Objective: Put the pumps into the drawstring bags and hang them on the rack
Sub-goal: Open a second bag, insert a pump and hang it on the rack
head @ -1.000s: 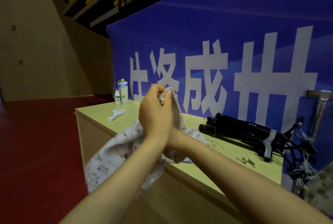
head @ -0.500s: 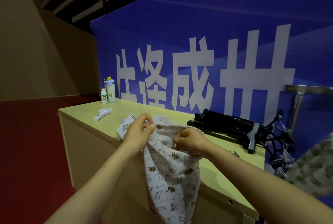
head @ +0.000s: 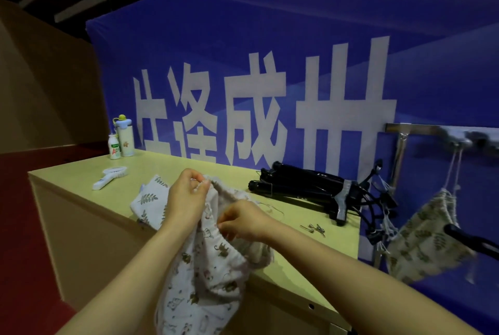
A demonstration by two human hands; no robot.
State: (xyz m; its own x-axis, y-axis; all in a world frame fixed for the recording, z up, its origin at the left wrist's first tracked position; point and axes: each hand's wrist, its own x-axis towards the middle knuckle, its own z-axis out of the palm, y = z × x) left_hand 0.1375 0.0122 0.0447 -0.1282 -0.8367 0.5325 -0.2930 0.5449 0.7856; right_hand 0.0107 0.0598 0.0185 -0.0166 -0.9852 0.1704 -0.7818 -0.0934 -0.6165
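Observation:
My left hand (head: 186, 199) and my right hand (head: 243, 222) both pinch the gathered mouth of a white animal-print drawstring bag (head: 205, 280), which hangs down over the table's front edge. A second bag with a leaf print (head: 149, 201) lies on the table behind my left hand. Black pumps (head: 302, 189) lie in a pile on the table's right part. On the right, a leaf-print bag (head: 424, 237) hangs by its cord from the metal rack (head: 421, 129), with a black pump handle (head: 469, 239) sticking out of it.
A pale wooden table (head: 81, 172) carries a white hand-held fan (head: 109, 176), two small bottles (head: 121, 143) at the back left and small metal clips (head: 314, 228) near the right edge. A blue banner (head: 270, 51) stands behind it. Red floor lies to the left.
The bag dropped from in front of my raised hands to hang below them. Both hands came down and apart along the bag's mouth. The view swung right, showing the rack and hanging bag.

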